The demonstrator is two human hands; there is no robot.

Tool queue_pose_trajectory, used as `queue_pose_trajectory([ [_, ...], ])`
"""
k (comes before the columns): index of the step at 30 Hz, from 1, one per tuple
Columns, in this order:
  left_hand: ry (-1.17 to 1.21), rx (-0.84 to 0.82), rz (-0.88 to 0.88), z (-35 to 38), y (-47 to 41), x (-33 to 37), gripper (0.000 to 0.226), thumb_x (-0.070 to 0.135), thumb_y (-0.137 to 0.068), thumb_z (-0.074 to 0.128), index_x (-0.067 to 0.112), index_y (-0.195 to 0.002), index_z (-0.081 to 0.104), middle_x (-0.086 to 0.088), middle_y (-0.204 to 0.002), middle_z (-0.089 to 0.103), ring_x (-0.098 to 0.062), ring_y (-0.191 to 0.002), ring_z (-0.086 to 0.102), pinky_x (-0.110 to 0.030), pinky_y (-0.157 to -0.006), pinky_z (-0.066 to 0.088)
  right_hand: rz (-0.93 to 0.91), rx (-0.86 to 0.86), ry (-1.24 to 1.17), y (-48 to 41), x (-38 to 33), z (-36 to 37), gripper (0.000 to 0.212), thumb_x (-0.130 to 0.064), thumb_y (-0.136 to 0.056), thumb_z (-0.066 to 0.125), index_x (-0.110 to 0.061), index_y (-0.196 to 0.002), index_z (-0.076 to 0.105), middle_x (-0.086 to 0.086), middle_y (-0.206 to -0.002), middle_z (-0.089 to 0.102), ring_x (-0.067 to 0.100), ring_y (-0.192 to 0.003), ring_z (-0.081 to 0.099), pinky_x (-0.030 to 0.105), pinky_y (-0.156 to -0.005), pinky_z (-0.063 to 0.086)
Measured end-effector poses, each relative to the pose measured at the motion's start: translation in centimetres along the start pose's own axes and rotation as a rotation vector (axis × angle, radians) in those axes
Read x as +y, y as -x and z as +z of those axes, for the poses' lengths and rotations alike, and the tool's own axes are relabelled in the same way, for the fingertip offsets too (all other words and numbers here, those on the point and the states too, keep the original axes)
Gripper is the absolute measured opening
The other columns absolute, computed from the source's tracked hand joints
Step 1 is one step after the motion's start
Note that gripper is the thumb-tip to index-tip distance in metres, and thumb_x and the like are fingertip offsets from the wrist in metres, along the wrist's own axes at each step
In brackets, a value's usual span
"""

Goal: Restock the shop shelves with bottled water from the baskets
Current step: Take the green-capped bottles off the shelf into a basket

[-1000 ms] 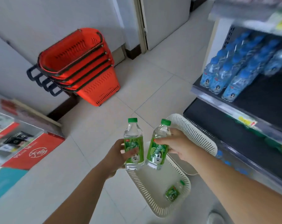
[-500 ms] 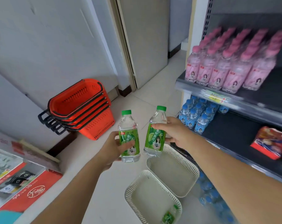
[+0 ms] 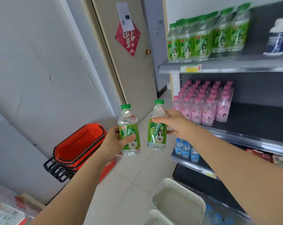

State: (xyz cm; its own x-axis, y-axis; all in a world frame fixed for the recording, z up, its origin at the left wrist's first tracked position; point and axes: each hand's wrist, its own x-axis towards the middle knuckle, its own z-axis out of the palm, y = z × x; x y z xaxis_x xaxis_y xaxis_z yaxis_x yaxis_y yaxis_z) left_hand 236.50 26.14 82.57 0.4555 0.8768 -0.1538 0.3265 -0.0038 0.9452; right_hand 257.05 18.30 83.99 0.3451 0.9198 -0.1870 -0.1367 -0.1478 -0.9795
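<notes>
My left hand (image 3: 115, 142) grips an upright green-capped, green-labelled water bottle (image 3: 128, 127). Just to its right, my right hand (image 3: 175, 123) holds a second green-labelled bottle (image 3: 157, 135) by its upper half. Both bottles hang in the air in front of the shop shelves. On the top shelf (image 3: 226, 66) at upper right stands a row of matching green bottles (image 3: 202, 38). Two white slotted baskets (image 3: 178, 200) sit on the floor below my right arm; their insides look bare from here.
Pink-capped bottles (image 3: 204, 104) fill the middle shelf and blue-labelled bottles (image 3: 184, 148) the one below. A stack of red shopping baskets (image 3: 76, 148) leans by the left wall. A door with a red paper sign (image 3: 127, 38) is ahead. Boxes lie at lower left.
My view has tilted upward, bringing the top shelf of green bottles into sight. Both hands have risen with their bottles, away from the white baskets on the floor.
</notes>
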Motion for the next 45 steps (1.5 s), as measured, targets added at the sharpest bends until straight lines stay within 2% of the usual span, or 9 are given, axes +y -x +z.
queue_pose_trajectory([
  [5, 0.05, -0.004, 0.108, -0.7, 0.0, 4.5, 0.059, 0.022, -0.076, 0.074, 0.017, -0.123, 0.039, -0.005, -0.113, 0.062, -0.025, -0.09, 0.069, -0.047, -0.07, 0.058, -0.107, 0.031, 0.013, 1.6, -4.1, -0.9, 0.025, -0.009, -0.081, 0.07, -0.028, -0.079, 0.054, -0.003, -0.084, 0.062, 0.006, -0.071, 0.056, 0.022, -0.061, 0.045],
  [14, 0.096, 0.008, 0.239, 1.2, -2.6, 11.1, 0.054, 0.02, -0.08, 0.071, 0.015, -0.122, 0.039, -0.006, -0.112, 0.063, -0.024, -0.09, 0.068, -0.047, -0.068, 0.058, -0.264, 0.111, 0.123, 1.6, -11.2, -4.8, 0.029, -0.011, -0.079, 0.073, -0.019, -0.104, 0.06, -0.008, -0.083, 0.062, 0.002, -0.069, 0.055, 0.018, -0.05, 0.042],
  [18, 0.093, 0.003, 0.296, 4.1, -5.8, 14.1, 0.053, 0.02, -0.081, 0.07, 0.014, -0.123, 0.037, -0.005, -0.111, 0.063, -0.017, -0.087, 0.066, -0.036, -0.057, 0.054, -0.298, 0.202, 0.143, -0.6, -13.7, -8.9, 0.052, -0.022, -0.073, 0.079, -0.017, -0.12, 0.057, -0.001, -0.108, 0.063, 0.012, -0.089, 0.058, 0.023, -0.063, 0.042],
  [22, 0.071, -0.017, 0.324, 8.2, -9.5, 17.0, 0.057, 0.028, -0.077, 0.072, 0.016, -0.121, 0.038, -0.003, -0.113, 0.061, -0.018, -0.091, 0.065, -0.038, -0.061, 0.053, -0.331, 0.213, 0.11, -2.9, -16.0, -14.1, 0.026, -0.017, -0.08, 0.074, -0.022, -0.097, 0.055, -0.011, -0.09, 0.057, 0.012, -0.088, 0.054, 0.023, -0.07, 0.044],
  [26, 0.085, -0.046, 0.348, 13.1, -13.2, 20.3, 0.057, 0.028, -0.076, 0.071, 0.017, -0.121, 0.038, 0.001, -0.107, 0.061, -0.02, -0.095, 0.064, -0.048, -0.075, 0.055, -0.393, 0.354, 0.183, -6.3, -18.2, -19.1, 0.079, -0.025, -0.072, 0.08, -0.015, -0.139, 0.038, 0.0, -0.133, 0.05, 0.021, -0.117, 0.05, 0.037, -0.095, 0.044],
  [29, 0.089, -0.07, 0.393, 16.6, -15.3, 22.5, 0.05, 0.024, -0.08, 0.069, 0.019, -0.118, 0.037, 0.005, -0.104, 0.059, -0.014, -0.093, 0.062, -0.037, -0.066, 0.053, -0.429, 0.44, 0.212, -8.4, -19.8, -22.4, 0.079, -0.021, -0.072, 0.081, -0.013, -0.137, 0.036, 0.004, -0.13, 0.049, 0.019, -0.11, 0.05, 0.035, -0.097, 0.043],
  [36, 0.089, -0.125, 0.413, 21.2, -18.4, 25.9, 0.108, 0.064, -0.034, 0.084, 0.029, -0.126, 0.038, -0.012, -0.13, 0.051, -0.029, -0.109, 0.059, -0.055, -0.084, 0.052, -0.494, 0.579, 0.433, -12.6, -21.1, -28.0, 0.075, -0.017, -0.078, 0.075, -0.014, -0.141, 0.034, 0.006, -0.143, 0.037, 0.019, -0.116, 0.046, 0.019, -0.086, 0.039],
  [40, 0.061, -0.124, 0.427, 22.3, -19.5, 27.0, 0.114, 0.071, -0.025, 0.082, 0.032, -0.123, 0.039, -0.01, -0.127, 0.054, -0.027, -0.11, 0.059, -0.053, -0.083, 0.053, -0.434, 0.615, 0.528, -15.1, -20.3, -29.2, 0.076, -0.023, -0.076, 0.077, -0.019, -0.14, 0.038, 0.009, -0.134, 0.027, 0.026, -0.126, 0.036, 0.038, -0.111, 0.032],
  [45, 0.019, -0.118, 0.446, 22.9, -20.0, 27.7, 0.114, 0.073, -0.027, 0.079, 0.029, -0.124, 0.038, -0.007, -0.124, 0.056, -0.026, -0.114, 0.055, -0.054, -0.09, 0.049, -0.421, 0.596, 0.608, -17.2, -20.3, -29.6, 0.081, -0.031, -0.078, 0.074, -0.018, -0.146, 0.031, 0.009, -0.138, 0.026, 0.025, -0.126, 0.041, 0.036, -0.107, 0.035],
])
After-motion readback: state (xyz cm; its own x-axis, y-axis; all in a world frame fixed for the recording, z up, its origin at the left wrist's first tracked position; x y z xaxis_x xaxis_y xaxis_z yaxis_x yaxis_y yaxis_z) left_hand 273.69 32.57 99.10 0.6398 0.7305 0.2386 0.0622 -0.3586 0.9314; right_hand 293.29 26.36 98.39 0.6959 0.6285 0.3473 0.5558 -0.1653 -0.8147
